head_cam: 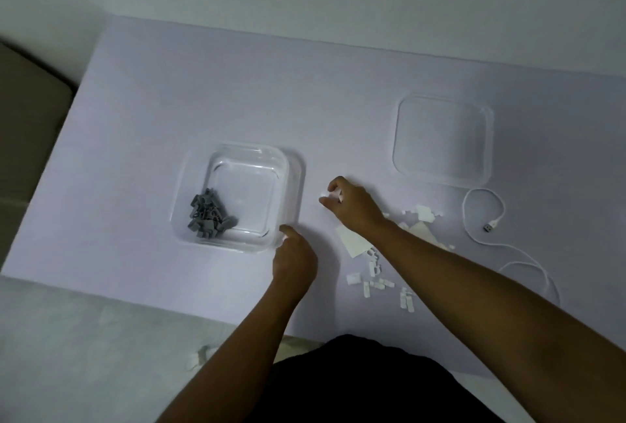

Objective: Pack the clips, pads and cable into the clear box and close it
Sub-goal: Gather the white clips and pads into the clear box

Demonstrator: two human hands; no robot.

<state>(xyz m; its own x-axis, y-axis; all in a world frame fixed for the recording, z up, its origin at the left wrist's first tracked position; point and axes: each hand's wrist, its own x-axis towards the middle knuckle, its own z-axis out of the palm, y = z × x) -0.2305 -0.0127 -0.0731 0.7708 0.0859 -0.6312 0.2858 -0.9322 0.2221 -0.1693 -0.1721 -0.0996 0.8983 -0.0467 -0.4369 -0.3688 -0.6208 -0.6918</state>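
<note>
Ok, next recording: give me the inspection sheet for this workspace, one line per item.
Surface: pale sheet covering the table.
Job's things: clear box open, grey clips inside; lid lying apart; white pads and clips loose beside the box.
Clutter: small white piece off the sheet's near edge.
Hands: left hand at the box's near corner; right hand pinching small white pieces.
Cables: white USB cable loose, right of the pads.
Surroundings: dark cushion at left.
</note>
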